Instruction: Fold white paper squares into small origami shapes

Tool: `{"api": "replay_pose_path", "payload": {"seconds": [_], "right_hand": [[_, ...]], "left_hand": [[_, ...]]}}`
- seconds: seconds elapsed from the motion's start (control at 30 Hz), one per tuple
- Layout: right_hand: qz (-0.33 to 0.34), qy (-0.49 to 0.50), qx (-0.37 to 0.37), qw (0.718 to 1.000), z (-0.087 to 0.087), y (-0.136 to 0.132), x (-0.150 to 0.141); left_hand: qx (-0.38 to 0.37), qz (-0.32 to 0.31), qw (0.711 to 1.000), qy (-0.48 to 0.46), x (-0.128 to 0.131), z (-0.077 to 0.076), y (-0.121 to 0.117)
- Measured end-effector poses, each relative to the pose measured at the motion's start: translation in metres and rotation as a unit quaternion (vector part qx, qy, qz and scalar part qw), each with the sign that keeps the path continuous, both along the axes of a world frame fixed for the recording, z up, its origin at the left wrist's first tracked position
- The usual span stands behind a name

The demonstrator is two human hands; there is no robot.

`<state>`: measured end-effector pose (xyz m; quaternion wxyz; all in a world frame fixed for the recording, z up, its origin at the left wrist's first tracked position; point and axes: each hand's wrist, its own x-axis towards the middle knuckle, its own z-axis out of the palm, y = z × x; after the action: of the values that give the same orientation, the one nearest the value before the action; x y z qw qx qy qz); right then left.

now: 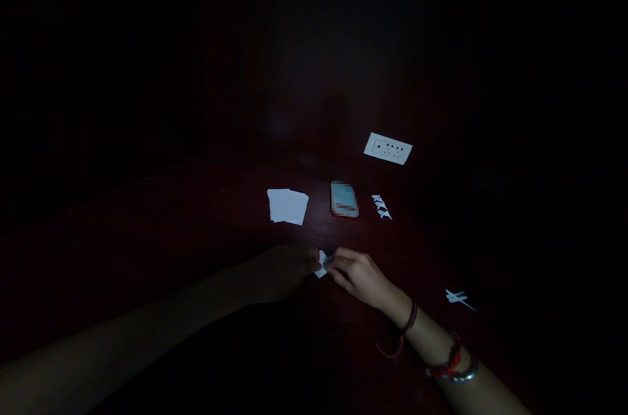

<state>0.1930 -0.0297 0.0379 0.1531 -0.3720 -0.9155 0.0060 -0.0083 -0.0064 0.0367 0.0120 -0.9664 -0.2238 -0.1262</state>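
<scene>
A small folded piece of white paper (321,269) is held between my two hands, low over the dark red table. My left hand (293,266) is closed, pinching the paper's left side; it lies mostly in shadow. From the right, my right hand (360,276) grips the other side between thumb and fingers. Beyond them lies a loose stack of white paper sheets (287,206). Several small folded paper pieces (381,207) lie in a row farther right.
A blurred-out, light blue box-like object (344,199) sits between the sheets and the folded pieces. Thin paper strips (457,297) lie crossed at the right. A white socket plate (388,148) is at the back. The surroundings are very dark.
</scene>
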Motion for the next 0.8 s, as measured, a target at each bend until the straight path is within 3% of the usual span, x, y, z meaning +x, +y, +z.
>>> {"api": "replay_pose_path", "payload": {"seconds": [0.17, 0.43, 0.6, 0.8], "right_hand": [[0.010, -0.034, 0.020, 0.999, 0.001, 0.000, 0.000], [0.020, -0.017, -0.014, 1.000, 0.002, -0.001, 0.003], [0.044, 0.028, -0.056, 0.997, 0.003, 0.002, 0.008], [0.032, 0.045, -0.044, 0.998, 0.006, 0.002, 0.012]], "left_hand": [[-0.019, 0.021, 1.000, -0.009, 0.002, 0.001, -0.001], [0.008, 0.010, 1.000, -0.015, 0.001, -0.012, 0.007], [-0.009, -0.007, 1.000, -0.017, 0.000, -0.009, 0.006], [-0.008, -0.007, 1.000, -0.022, -0.001, -0.007, 0.004]]}}
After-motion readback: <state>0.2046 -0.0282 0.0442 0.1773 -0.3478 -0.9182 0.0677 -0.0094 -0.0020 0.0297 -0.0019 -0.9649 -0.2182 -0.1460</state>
